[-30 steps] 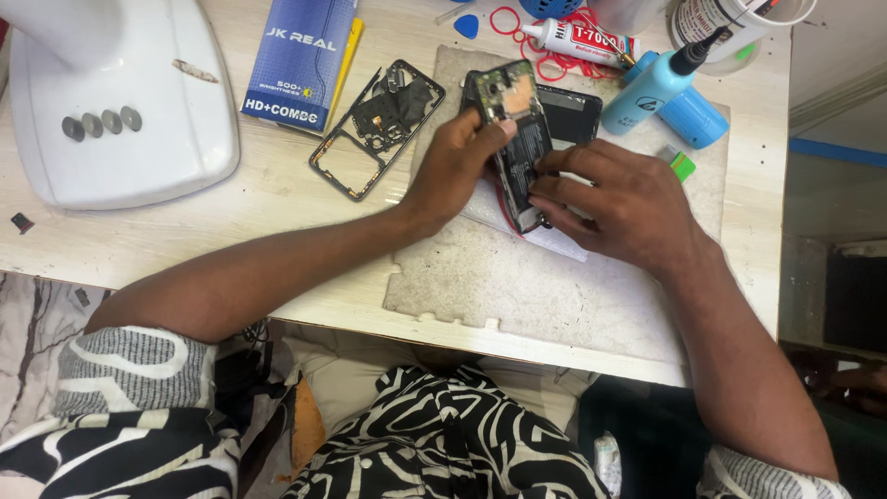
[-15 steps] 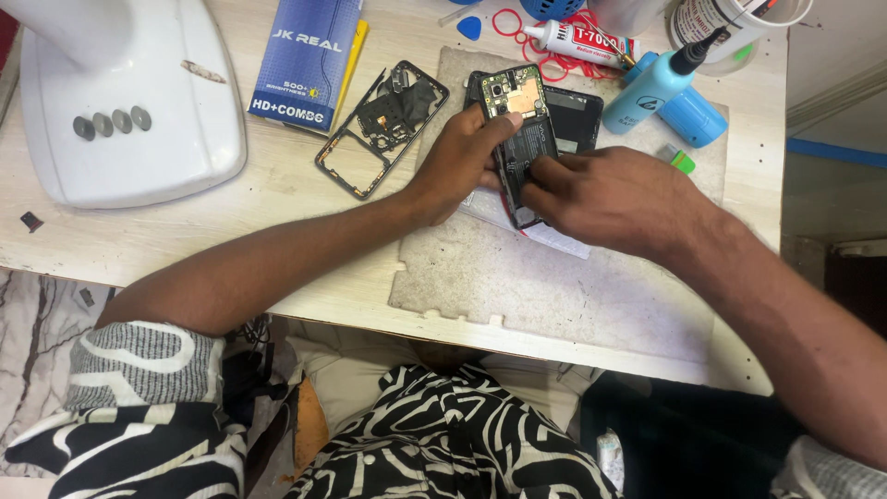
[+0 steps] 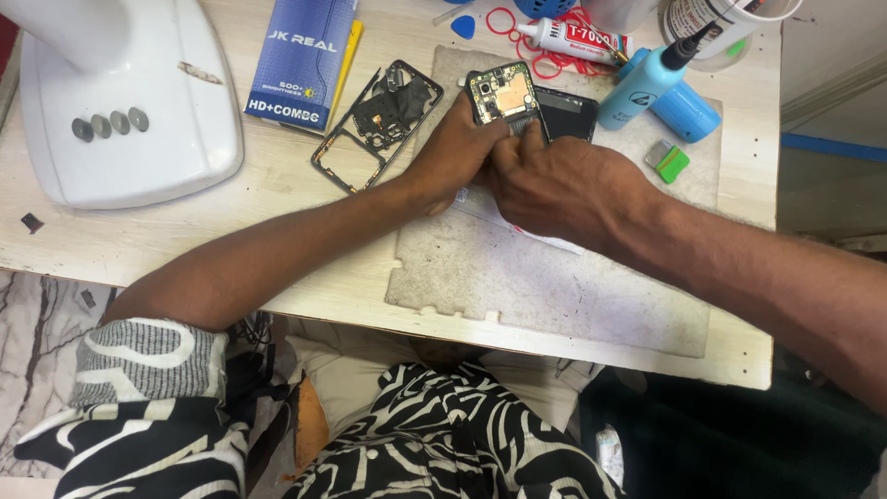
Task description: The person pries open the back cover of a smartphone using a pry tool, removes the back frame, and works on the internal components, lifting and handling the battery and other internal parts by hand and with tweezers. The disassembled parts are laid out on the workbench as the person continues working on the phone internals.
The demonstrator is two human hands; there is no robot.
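An opened phone (image 3: 504, 94), its circuit board showing, lies on a worn grey work mat (image 3: 554, 277). My left hand (image 3: 453, 152) grips the phone's left side from below. My right hand (image 3: 554, 185) presses down on the phone's lower half, fingers curled over it and hiding that part. A black phone back panel (image 3: 568, 113) lies just right of the phone. A black phone frame (image 3: 374, 120) rests to the left of my left hand, off the mat.
A white machine base (image 3: 129, 102) with small round discs fills the far left. A blue box (image 3: 300, 60) sits at the top. Beyond the mat lie a blue bottle (image 3: 661, 79), a glue tube (image 3: 573, 39), red rubber bands and a small green block (image 3: 672, 162). The table's front edge runs below.
Both hands have drawn closer together over the phone. My right hand slid left and now covers the phone's lower half, where before it held the right edge.
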